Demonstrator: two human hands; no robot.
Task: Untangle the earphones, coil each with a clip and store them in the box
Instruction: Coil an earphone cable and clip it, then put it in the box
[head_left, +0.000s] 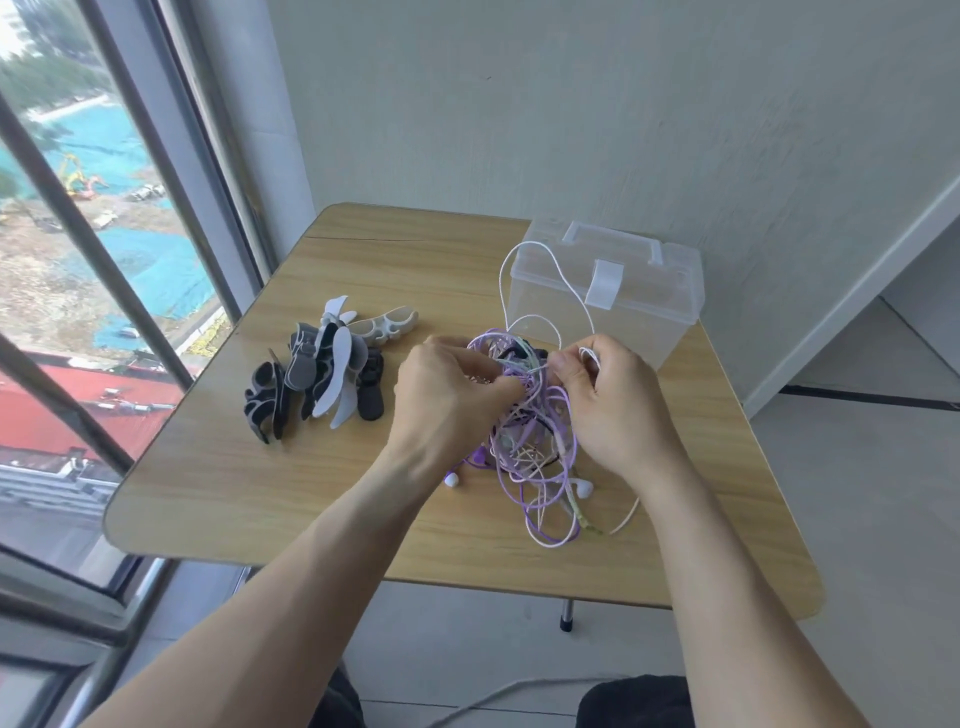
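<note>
Since you've got both hands buried in the tangle of earphones (524, 431), biggest risk imo is yanking: pull that white cord (535, 260) hard and the knots in the middle just cinch tighter, or a thin wire gets stressed near an earbud. The white cord also loops up over the front of the box (623, 301), so a tug could drag or tip it, tbh it looks light. Smaller worry: the loose ends hang close to the near edge of the counter (218, 499), and the whole clump could slide off if you lift it carelessly.

Looks-wise: the box is clear plastic, lid shut w/ its latch down, at the far right of the counter, so nothing's stored yet. The tangle sits just in front of it, between your hands, mostly lilac cord w/ white, some black and a pale green strand mixed in. Clips (322, 369) are piled to the left, black, grey and white, untouched afaict.

Left hand (447, 395) pinches strands at the clump's left side. Right hand (608, 400) pinches the white cord at the top right. A white earbud (582, 488) pokes out at the bottom.
</note>
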